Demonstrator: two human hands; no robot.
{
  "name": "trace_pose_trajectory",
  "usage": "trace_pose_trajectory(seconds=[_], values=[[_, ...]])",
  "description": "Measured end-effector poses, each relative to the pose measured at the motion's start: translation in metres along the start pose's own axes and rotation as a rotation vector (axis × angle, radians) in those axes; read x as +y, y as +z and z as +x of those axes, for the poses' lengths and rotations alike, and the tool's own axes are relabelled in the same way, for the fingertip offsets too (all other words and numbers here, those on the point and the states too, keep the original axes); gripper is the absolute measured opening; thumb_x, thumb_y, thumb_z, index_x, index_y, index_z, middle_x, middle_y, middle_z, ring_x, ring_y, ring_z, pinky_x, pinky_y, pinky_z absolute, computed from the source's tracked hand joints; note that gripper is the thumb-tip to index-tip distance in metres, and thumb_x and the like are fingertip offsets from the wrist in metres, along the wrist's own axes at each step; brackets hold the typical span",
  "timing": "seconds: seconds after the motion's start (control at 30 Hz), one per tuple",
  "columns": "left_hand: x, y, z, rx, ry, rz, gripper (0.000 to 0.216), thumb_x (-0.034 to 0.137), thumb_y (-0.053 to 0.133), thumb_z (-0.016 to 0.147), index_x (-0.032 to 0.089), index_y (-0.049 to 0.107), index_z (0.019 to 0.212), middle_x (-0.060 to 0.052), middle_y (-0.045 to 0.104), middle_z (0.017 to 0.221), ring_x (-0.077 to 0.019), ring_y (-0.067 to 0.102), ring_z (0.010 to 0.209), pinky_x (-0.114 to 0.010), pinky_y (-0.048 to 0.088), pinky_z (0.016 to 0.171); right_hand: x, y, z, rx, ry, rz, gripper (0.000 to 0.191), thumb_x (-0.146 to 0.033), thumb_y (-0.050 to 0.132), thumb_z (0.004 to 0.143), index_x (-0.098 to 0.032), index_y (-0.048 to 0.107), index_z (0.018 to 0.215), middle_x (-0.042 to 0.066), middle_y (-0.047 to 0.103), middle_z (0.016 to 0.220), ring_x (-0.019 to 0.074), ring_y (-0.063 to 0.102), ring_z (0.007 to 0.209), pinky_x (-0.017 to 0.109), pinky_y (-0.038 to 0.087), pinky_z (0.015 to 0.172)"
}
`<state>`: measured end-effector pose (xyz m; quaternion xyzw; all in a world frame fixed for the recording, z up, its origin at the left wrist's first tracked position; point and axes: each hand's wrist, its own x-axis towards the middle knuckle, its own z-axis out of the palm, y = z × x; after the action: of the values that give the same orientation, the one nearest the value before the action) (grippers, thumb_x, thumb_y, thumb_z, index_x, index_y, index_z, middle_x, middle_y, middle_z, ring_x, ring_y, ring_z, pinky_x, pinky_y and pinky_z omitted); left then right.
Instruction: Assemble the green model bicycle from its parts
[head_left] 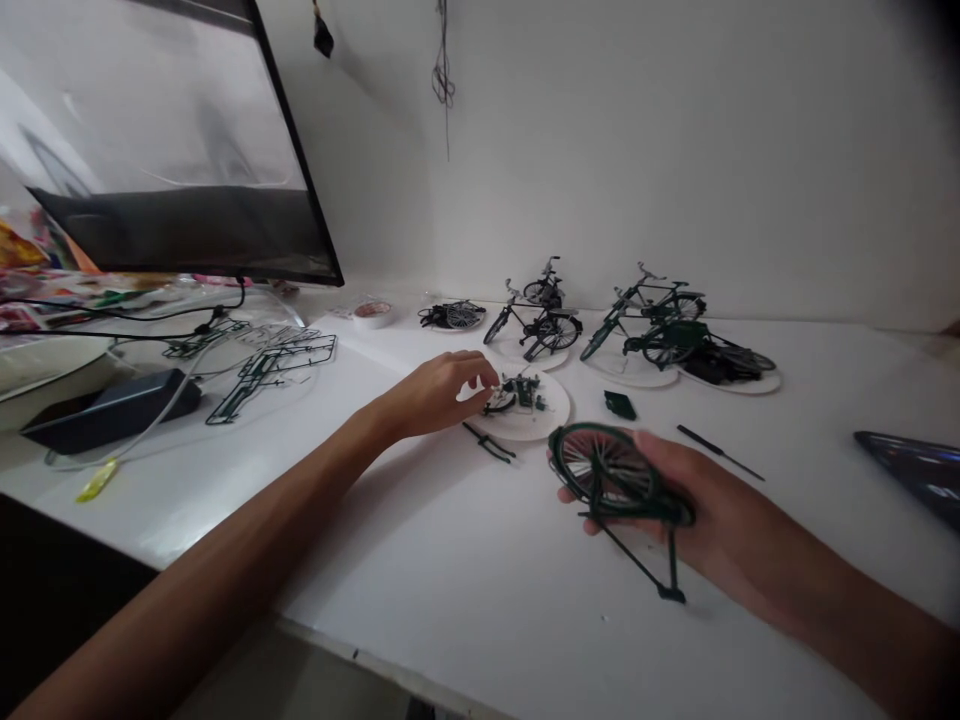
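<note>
Wheeled frame (626,498) clasped in right hand (679,475) above table (450,560), near plate (553,412) of small parts (523,391). Left hand (454,385) loosely curled at plate's left rim; impossible to tell whether pinching anything.

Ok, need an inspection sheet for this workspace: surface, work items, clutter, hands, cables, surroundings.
Surface: white table, glossy, chipped along its near edge.
Work items: green bicycle assembly in hand; small parts on a white plate; fork-like part beside it; model bicycles behind.
Clutter: parts frames, tape roll and dark box leftward; screwdriver rightward.
Left hand: at the plate's parts; grip unclear.
Right hand: holds the assembly.
Cables: black cables below the monitor; dark cord hanging on the wall.
Surroundings: monitor left, wall behind; other people: nothing seen.
</note>
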<state>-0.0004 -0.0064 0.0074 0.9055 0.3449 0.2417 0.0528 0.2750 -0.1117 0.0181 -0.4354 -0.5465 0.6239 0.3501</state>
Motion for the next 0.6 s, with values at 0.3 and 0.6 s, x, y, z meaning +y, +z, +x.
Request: trace_pose_trajectory(seconds=[0.3, 0.6], values=[[-0.002, 0.002, 0.0, -0.026, 0.006, -0.013, 0.021, 0.024, 0.049, 0.095, 0.016, 0.066, 0.104, -0.007, 0.068, 0.098, -0.0161, 0.062, 0.086, -0.031, 0.048, 0.079, 0.005, 0.003, 0.008, -0.031, 0.242, 0.407, 0.033, -0.04, 0.058, 0.094, -0.014, 0.067, 0.113, 0.017, 0.069, 0.125, 0.0335, 0.07, 0.108, 0.043, 0.062, 0.084], [0.058, 0.0, 0.004, -0.083, -0.075, -0.357, 0.026, 0.038, 0.051, 0.097, 0.018, 0.067, 0.096, -0.003, 0.069, 0.09, -0.0137, 0.059, 0.079, -0.026, 0.045, 0.067, 0.012, 0.007, 0.004, -0.089, 0.208, 0.272, 0.029, -0.032, 0.062, 0.094, -0.02, 0.065, 0.12, 0.013, 0.068, 0.126, 0.0297, 0.069, 0.11, 0.043, 0.062, 0.085]])
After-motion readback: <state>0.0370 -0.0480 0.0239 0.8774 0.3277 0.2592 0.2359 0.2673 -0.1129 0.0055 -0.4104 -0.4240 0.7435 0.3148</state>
